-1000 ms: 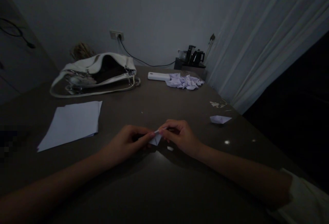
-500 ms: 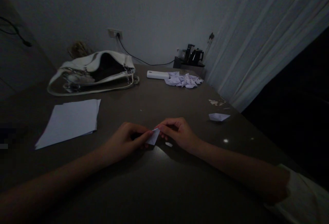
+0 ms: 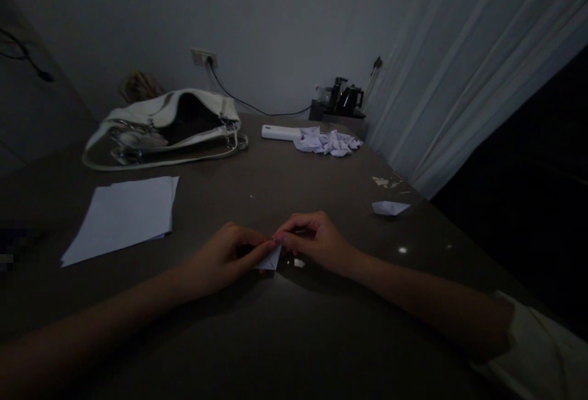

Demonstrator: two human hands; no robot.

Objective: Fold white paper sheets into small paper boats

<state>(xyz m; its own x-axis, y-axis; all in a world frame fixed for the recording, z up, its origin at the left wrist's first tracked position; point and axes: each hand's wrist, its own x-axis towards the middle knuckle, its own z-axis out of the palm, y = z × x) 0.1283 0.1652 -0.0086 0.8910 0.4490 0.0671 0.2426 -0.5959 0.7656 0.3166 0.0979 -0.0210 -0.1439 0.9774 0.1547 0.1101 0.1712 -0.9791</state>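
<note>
A small piece of folded white paper (image 3: 270,259) is pinched between my two hands, low over the middle of the dark table (image 3: 294,339). My left hand (image 3: 225,259) is closed on its left side, thumb on top. At the paper's upper corner, the thumb and fingers of my right hand (image 3: 316,241) press together, close to the left fingertips. Part of the paper is hidden behind the fingers. A small white scrap (image 3: 299,263) lies just under my right hand. Farther right sits a folded paper boat (image 3: 390,207).
To the left lies a stack of white paper sheets (image 3: 126,219). Behind it stands an open white handbag (image 3: 169,118). A white oblong device (image 3: 280,133) and a pile of folded papers (image 3: 328,141) are at the back. Torn bits (image 3: 386,182) lie near the right edge, beside a curtain (image 3: 441,75).
The folded paper has turned and come slightly lower, its point now tucked under the fingertips. My right hand has shifted a little left, closer to the left thumb.
</note>
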